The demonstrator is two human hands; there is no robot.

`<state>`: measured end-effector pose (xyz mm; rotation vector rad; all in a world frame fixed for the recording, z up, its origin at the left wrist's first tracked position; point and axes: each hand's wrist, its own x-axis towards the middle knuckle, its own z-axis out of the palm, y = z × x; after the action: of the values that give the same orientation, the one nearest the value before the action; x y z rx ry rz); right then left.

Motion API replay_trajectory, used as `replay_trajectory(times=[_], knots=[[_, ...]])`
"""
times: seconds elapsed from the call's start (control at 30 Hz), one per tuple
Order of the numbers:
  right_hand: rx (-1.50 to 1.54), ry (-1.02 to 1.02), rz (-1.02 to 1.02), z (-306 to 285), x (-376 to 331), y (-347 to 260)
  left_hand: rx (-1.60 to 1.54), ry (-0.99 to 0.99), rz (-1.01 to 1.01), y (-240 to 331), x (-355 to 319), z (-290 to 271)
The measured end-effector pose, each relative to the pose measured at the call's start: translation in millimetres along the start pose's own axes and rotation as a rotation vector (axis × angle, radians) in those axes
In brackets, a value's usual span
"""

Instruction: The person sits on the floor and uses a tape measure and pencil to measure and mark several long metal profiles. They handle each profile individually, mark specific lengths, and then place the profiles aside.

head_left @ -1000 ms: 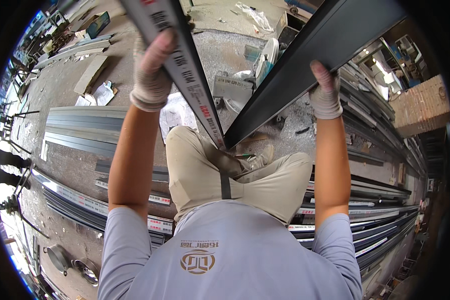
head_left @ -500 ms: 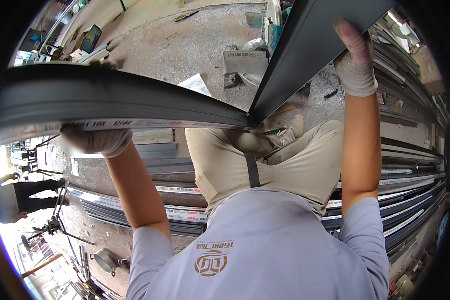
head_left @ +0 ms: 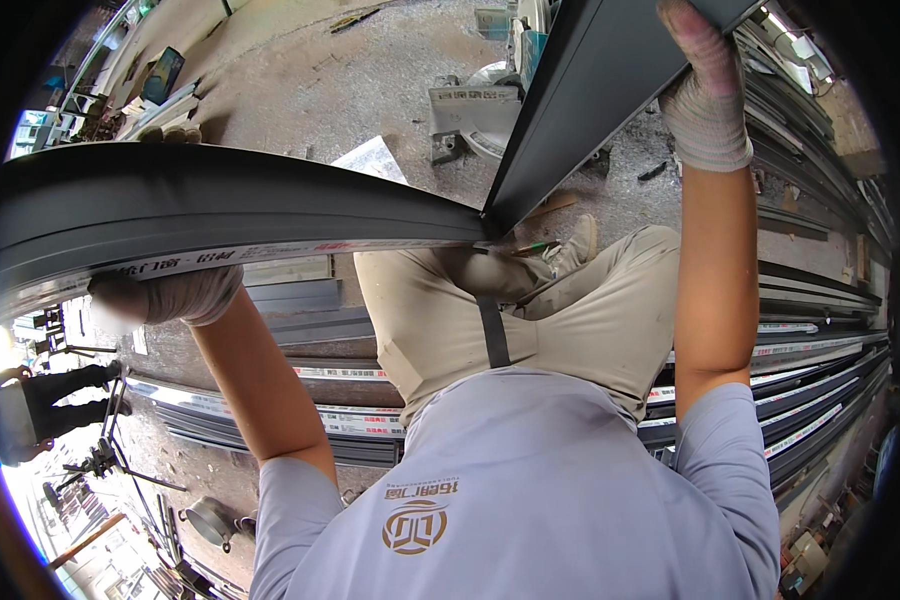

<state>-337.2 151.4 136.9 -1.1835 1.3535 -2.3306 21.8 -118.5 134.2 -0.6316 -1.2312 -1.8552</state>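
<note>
Two long dark grey metal profiles meet at a mitred-looking corner in front of my lap. My left hand, in a pale fabric glove, is closed around the left profile: the thumb side is below its near edge and fingertips show over the far edge. The left profile carries a printed white strip along that near edge. My right hand, also gloved, clasps the edge of the right profile, its thumb lying on the flat face. The right profile slants away toward the top of the view.
A saw-like machine stands on the floor beyond the corner, near a white sheet. Stacked long profiles lie on the right and behind my legs. At far left are a person's dark-trousered legs and a tripod.
The left profile's outer end has swung a little lower in the picture, my left hand moving with it. The corner and right profile have shifted slightly left; both hands keep their hold.
</note>
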Motion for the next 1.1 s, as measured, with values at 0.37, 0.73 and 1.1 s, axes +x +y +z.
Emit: replay_trajectory(times=[0.37, 0.73, 1.1], knots=[[-0.103, 0.102, -0.069, 19.7, -8.7, -8.5, 0.232, -0.149, 0.009, -5.3, 13.0, -21.3], [-0.142, 0.102, -0.104, 12.2, -19.5, -21.4, 0.007, 0.009, -0.020, -54.1, 39.9, 13.6], [-0.355, 0.120, -0.141, 31.1, -28.8, -25.0, -0.059, -0.233, -0.058, -103.6, 83.3, 26.7]])
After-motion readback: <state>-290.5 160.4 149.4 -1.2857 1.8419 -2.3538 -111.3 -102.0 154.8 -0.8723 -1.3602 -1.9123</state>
